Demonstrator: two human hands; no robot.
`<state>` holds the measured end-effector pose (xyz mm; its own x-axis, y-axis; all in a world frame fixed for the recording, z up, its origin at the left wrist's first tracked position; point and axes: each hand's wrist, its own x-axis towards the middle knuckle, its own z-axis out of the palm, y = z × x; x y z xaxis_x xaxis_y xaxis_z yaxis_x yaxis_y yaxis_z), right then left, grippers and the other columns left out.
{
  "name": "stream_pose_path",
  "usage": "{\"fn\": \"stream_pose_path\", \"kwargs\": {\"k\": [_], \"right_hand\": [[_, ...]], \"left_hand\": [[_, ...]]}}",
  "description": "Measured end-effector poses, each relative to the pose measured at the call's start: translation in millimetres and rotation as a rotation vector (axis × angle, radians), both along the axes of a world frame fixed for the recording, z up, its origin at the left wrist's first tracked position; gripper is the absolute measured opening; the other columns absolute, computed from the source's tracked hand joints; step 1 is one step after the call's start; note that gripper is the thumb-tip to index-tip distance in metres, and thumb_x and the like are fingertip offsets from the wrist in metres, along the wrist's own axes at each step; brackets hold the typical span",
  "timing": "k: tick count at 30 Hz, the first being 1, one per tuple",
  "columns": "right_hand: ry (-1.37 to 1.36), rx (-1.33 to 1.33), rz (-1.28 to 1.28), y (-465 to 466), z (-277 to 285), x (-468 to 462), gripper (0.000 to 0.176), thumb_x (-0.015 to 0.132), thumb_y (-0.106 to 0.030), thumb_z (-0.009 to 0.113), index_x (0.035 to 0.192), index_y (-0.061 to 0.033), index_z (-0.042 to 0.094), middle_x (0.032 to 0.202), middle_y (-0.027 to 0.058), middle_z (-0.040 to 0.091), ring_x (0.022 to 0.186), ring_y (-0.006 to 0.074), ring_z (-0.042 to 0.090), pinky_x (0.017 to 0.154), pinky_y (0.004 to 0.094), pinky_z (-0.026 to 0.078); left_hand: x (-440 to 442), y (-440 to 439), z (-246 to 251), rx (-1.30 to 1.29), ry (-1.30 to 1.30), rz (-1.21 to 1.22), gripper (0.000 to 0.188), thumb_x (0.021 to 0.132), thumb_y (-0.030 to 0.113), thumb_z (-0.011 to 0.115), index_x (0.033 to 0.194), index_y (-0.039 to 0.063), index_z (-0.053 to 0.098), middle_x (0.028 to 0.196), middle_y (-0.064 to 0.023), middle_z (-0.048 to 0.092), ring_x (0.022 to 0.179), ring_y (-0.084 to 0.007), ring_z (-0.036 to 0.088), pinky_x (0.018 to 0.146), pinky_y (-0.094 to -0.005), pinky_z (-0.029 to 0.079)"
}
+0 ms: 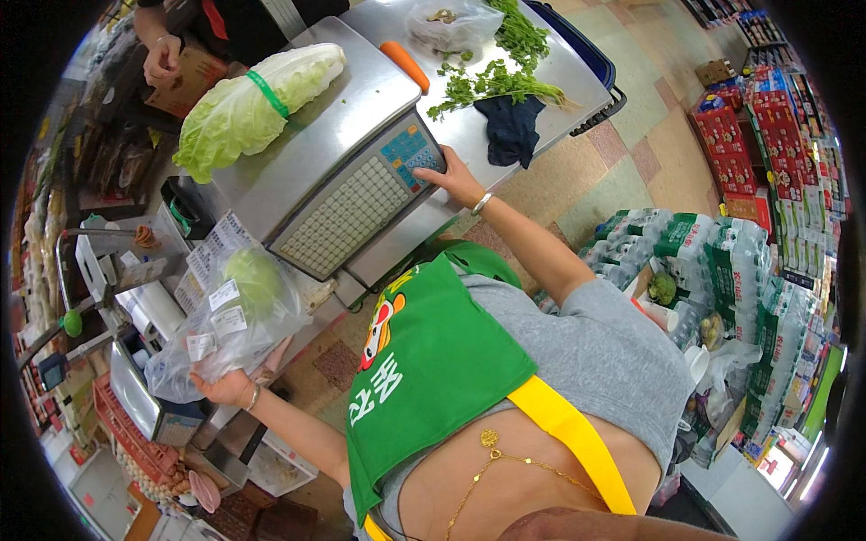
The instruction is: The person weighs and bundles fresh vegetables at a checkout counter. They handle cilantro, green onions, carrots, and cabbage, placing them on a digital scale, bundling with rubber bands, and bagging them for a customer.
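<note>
My right hand (459, 179) is at the right end of the scale's keypad (362, 196), thumb on the blue keys, other fingers at the panel's edge. My left hand (226, 387) holds the lower edge of a clear plastic bag (254, 338) with a round pale green vegetable (252, 280) inside and several white labels on it. A napa cabbage (237, 115) with a green band lies on the metal scale plate (318, 135). Beyond the plate are a carrot (406, 66), leafy herbs (500, 84), a dark cloth (509, 128) and another plastic bag (452, 27).
Another person's hand (162, 59) is across the counter, near a cardboard box (183, 84). A dark blue basket (575, 47) stands past the counter's end. A bag roll (150, 308) and a second scale (135, 389) are at left. Packs of bottled water (737, 270) stand at right.
</note>
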<state>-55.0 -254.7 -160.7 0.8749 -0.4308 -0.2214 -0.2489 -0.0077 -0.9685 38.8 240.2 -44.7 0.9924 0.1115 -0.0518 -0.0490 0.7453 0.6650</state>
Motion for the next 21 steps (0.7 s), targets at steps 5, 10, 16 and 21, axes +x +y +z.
{"fn": "stream_pose_path", "kwargs": {"k": [5, 10, 16, 21], "right_hand": [[0.022, -0.055, -0.153, 9.6, -18.6, 9.1, 0.08, 0.066, -0.046, 0.072, 0.114, 0.0083, 0.038, 0.102, 0.018, 0.05, 0.095, 0.0231, 0.051, 0.08, 0.0321, 0.044], [-0.007, 0.005, -0.181, 14.3, -5.6, 8.1, 0.066, 0.074, -0.042, 0.067, 0.111, 0.0067, 0.042, 0.1, 0.014, 0.053, 0.09, 0.0192, 0.052, 0.077, 0.0302, 0.044], [-0.072, 0.259, -0.221, 5.2, -5.7, 9.3, 0.049, 0.083, -0.035, 0.058, 0.109, 0.0051, 0.047, 0.096, 0.0088, 0.056, 0.085, 0.0136, 0.051, 0.076, 0.0269, 0.043], [-0.023, 0.313, -0.197, 3.6, -6.5, 7.3, 0.051, 0.081, -0.03, 0.061, 0.115, 0.0043, 0.043, 0.101, 0.0098, 0.054, 0.091, 0.016, 0.051, 0.08, 0.0285, 0.042]], "left_hand": [[5.4, 5.7, -6.1, 0.033, 0.094, 0.238, 0.055, 0.084, 0.027, 0.049, 0.126, -0.005, 0.035, 0.134, -0.0158, 0.035, 0.124, -0.0313, 0.031, 0.104, -0.0482, 0.017], [1.6, -0.1, -4.2, 0.036, 0.098, 0.239, 0.052, 0.084, 0.027, 0.049, 0.123, -0.005, 0.039, 0.133, -0.0161, 0.037, 0.123, -0.0316, 0.032, 0.103, -0.0486, 0.019], [1.9, -4.0, -3.8, 0.069, 0.188, 0.382, 0.049, 0.083, 0.029, 0.05, 0.118, -0.005, 0.043, 0.125, -0.0169, 0.043, 0.117, -0.0321, 0.038, 0.101, -0.0486, 0.023], [2.3, 38.6, -27.1, 0.006, 0.12, 0.25, 0.044, 0.083, 0.028, 0.051, 0.112, -0.005, 0.047, 0.115, -0.0178, 0.05, 0.109, -0.0318, 0.045, 0.097, -0.0488, 0.029]]}}
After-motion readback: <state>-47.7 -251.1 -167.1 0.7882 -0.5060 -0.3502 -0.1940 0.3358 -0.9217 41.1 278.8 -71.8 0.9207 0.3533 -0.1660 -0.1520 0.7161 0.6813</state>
